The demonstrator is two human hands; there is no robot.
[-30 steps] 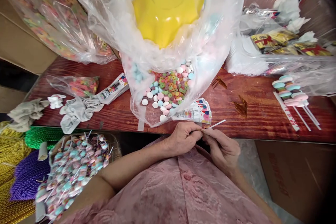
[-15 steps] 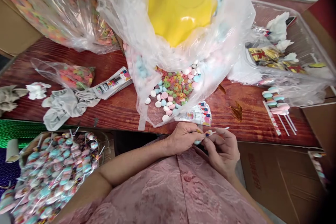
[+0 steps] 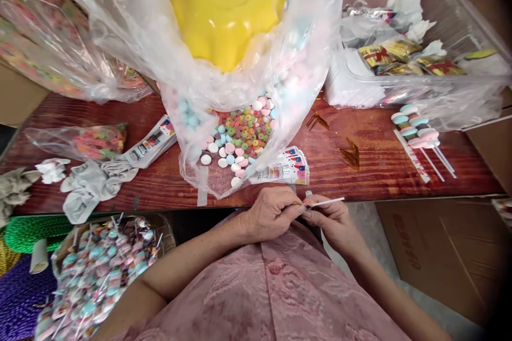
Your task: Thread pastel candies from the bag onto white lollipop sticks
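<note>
Close to my body, just off the table's front edge, my left hand [image 3: 274, 214] and my right hand [image 3: 334, 219] meet with their fingers pinched together. Between them is a candy skewer, whose white stick [image 3: 328, 202] points out to the right. A bit of gold and blue shows at the fingertips; the candies themselves are hidden behind my hands. Just beyond lie fanned printed wrappers [image 3: 280, 166]. Behind these, a large clear bag [image 3: 308, 90] lies open on marshmallow-like discs [image 3: 230, 159] and gummy rings [image 3: 248, 130], with a yellow bowl [image 3: 228, 16] in it.
At right, unwrapped candy skewers [image 3: 416, 128] lie near gold twist ties [image 3: 350, 153] and a clear plastic bin [image 3: 400, 79]. Left on the table [image 3: 160, 192] are a small bag of gummies [image 3: 100, 140] and crumpled gloves [image 3: 90, 184]. Below stands a box of wrapped skewers [image 3: 104, 272].
The white stick has swung nearly level and shows more of its length. My fingers have drawn closer together, covering the candy seen before. The whole view has shifted.
</note>
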